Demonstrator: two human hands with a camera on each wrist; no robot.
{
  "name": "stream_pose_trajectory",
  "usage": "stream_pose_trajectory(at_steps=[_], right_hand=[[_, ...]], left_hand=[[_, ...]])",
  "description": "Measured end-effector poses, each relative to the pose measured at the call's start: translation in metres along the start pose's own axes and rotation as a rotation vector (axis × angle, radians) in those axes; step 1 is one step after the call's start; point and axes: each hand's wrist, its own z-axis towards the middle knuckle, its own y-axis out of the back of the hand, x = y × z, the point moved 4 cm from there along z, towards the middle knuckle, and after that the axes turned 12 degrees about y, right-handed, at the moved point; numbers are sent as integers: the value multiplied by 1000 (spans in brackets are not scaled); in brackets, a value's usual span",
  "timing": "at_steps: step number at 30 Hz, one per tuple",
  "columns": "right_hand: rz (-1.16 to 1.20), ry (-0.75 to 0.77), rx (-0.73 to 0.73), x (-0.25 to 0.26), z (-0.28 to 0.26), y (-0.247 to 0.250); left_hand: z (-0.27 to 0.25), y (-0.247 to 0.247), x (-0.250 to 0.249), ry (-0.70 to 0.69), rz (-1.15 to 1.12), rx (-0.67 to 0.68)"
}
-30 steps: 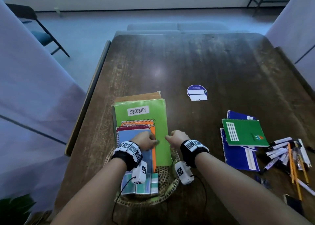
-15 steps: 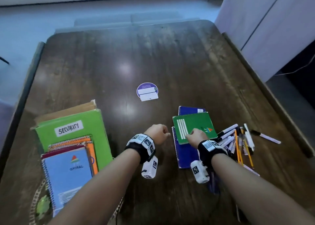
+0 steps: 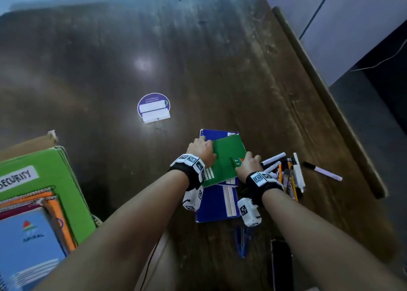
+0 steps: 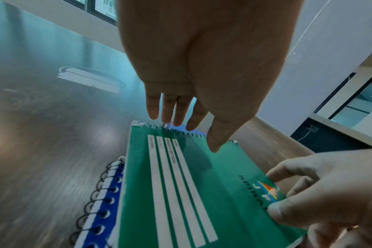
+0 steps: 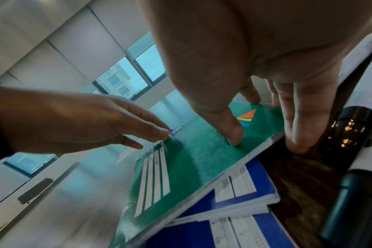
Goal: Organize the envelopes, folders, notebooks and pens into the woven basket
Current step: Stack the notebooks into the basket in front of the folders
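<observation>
The task looks roughly half done. At the left edge of the head view a stack already stands sorted: a bright green folder labelled SECURITY (image 3: 44,180) with a tan envelope (image 3: 26,144) behind it, orange and maroon spiral notebooks, and a light blue spiral notebook (image 3: 28,242) on top; only a sliver of the woven basket shows below the green folder.

Left to move are the green spiral notebook (image 3: 229,158), the dark blue spiral notebooks (image 3: 217,204) under it, and the loose heap of pens and pencils (image 3: 288,174) beside them on the dark wooden table (image 3: 198,59).

The right hand (image 3: 248,164) pinches the green notebook's near right corner, thumb on the cover and fingers beneath, tilting that edge up off the blue ones. The left hand (image 3: 201,147) is spread with straight fingers, its tips at the coil binding along the far edge; it grasps nothing.

I judge this notebook goes across next, then the blue ones, then the pens.
</observation>
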Motion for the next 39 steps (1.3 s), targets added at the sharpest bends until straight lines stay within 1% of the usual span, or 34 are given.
stream_pose_trajectory(at_steps=[3,5,6,8,10,13,15,17,21,24,28,30,31,33,35,36,39], right_hand=[[-5,71,-29,2,10,3],[16,126,-58,7,16,6],[24,144,-70,9,19,8],[44,158,-88,14,22,11],[84,152,-105,20,23,12],[171,135,-103,31,21,9],[219,125,-81,38,18,4],[270,133,-60,44,12,-2],[344,200,-111,60,-5,-5],[327,255,-153,71,-22,-7],[227,329,-196,93,-50,-10],[162,386,-230,106,-65,-9],[168,417,-235,113,-73,-10],[336,458,-210,127,-88,-11],[535,455,-175,138,-98,-13],[598,462,-174,145,-104,-13],[655,521,-145,173,-121,-20]], left_hand=[[12,-3,-5,32,42,-27],[15,-2,-2,94,24,-57],[17,-3,2,136,-11,-50],[19,-4,12,211,-169,16],[21,-3,26,266,-407,102],[15,3,54,320,-755,157],[5,2,70,311,-946,203],[-7,-2,85,295,-1082,218],[-36,-3,109,259,-1289,216],[-56,-5,121,254,-1377,228],[-85,3,136,213,-1463,241],[-99,10,142,178,-1503,223],[-105,13,145,161,-1527,211],[-121,24,155,129,-1530,172],[-132,36,169,111,-1509,139],[-140,43,179,112,-1482,121],[-163,61,214,135,-1377,74]])
